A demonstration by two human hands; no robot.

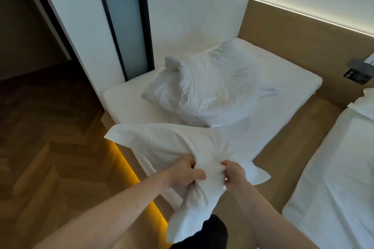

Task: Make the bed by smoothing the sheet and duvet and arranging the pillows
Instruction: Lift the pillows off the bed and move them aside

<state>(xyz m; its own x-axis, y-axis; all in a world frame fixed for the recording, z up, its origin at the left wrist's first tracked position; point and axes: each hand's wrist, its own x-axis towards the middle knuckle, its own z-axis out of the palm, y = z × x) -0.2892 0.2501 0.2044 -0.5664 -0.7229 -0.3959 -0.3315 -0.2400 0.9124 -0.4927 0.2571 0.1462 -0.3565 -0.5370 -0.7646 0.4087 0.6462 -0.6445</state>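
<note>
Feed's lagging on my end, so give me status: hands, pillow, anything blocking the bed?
Left hand and right hand both gripping held pillow, bunched at near edge. Crumpled pillow lies mid-mattress, in the way. No duvet in view.

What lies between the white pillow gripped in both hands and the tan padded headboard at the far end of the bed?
In the head view, a crumpled white pillow lies on the white sheet between the held pillow and the tan headboard.

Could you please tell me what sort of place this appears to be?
Probably a hotel room: two white-sheeted single beds, the near bed and a second bed, share a long padded headboard with a light strip above it.
</note>
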